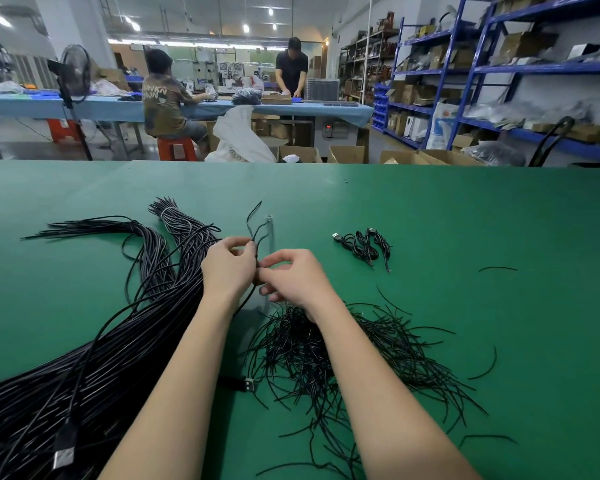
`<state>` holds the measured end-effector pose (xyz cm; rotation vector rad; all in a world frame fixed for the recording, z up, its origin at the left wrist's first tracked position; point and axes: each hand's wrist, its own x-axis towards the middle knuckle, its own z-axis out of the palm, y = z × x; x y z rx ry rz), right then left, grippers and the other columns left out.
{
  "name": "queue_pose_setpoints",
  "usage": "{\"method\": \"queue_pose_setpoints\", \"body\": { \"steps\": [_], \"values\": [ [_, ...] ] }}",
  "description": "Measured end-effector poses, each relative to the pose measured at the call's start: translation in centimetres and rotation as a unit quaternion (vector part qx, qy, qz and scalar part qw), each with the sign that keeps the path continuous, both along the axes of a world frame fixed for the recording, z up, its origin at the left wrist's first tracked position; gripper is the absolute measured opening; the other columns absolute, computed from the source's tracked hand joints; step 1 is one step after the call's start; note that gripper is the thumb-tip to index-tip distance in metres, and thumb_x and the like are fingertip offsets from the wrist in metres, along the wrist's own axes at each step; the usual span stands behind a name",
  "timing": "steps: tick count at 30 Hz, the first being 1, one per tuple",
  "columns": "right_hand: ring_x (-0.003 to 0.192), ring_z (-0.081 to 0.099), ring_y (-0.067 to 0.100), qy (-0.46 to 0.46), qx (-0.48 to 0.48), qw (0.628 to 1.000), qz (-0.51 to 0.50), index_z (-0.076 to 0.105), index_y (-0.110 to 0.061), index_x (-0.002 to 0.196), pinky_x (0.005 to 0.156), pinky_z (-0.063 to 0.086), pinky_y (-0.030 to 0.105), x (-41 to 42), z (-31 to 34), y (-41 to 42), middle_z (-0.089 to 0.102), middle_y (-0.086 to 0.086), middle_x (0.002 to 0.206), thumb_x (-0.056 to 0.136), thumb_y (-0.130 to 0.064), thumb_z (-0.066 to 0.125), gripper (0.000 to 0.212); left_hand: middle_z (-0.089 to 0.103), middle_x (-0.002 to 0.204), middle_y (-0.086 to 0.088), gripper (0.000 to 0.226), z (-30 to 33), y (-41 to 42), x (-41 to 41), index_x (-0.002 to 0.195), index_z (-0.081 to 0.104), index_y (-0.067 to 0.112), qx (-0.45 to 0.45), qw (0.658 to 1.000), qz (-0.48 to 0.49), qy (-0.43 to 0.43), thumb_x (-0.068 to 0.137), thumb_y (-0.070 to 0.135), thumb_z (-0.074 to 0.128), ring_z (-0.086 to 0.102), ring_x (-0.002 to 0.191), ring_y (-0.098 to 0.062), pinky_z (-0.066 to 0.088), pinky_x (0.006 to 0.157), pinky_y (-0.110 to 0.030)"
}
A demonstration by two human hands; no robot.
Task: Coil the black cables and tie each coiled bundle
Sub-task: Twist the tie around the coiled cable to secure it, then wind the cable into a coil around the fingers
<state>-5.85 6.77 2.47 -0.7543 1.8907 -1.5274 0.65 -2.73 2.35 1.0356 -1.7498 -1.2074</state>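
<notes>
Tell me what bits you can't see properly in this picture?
Head view only:
- The thin black cable between the left hand and right hand: curled fingers hide whether it is coiled or tied.
- The big heap of long black cables: cut off by the left and bottom edges.
- The small finished bundles with a silver plug: too small to see their ties.

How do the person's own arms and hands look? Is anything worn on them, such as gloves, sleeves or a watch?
Both forearms are bare for as far as the picture shows; no sleeve edge is in view. The left hand and the right hand wear no gloves. No watch, bracelet or ring shows on either wrist or on the fingers that can be seen. No markings or tape show on them.
</notes>
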Motion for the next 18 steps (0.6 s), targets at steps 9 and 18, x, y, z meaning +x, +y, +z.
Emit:
{"method": "queue_pose_setpoints", "body": {
  "steps": [9,18],
  "values": [
    [0.063,0.069,0.013,-0.068,-0.151,0.969,-0.182,0.065,-0.013,0.092,0.057,0.058,0.021,-4.4,4.4,0.4,0.068,0.009,0.099,0.096,0.002,0.062,0.016,0.067,0.114,-0.006,0.025,0.1,0.0,-0.2,0.086,0.069,0.026,-0.084,0.995,-0.045,-0.035,0.097,0.043,0.055,0.061,0.107,-0.018,0.044,0.093,-0.028],
    [0.067,0.069,0.015,-0.083,-0.197,0.955,-0.204,0.069,-0.003,0.1,0.067,0.062,0.024,-7.2,7.2,1.8,0.067,0.01,0.083,0.092,0.007,0.056,0.018,0.052,0.07,0.019,0.012,1.7,1.4,-0.3,0.08,0.071,0.038,-0.225,0.959,-0.153,-0.075,0.089,0.045,0.069,0.049,0.069,0.002,0.031,0.063,-0.011]
  ]
}}
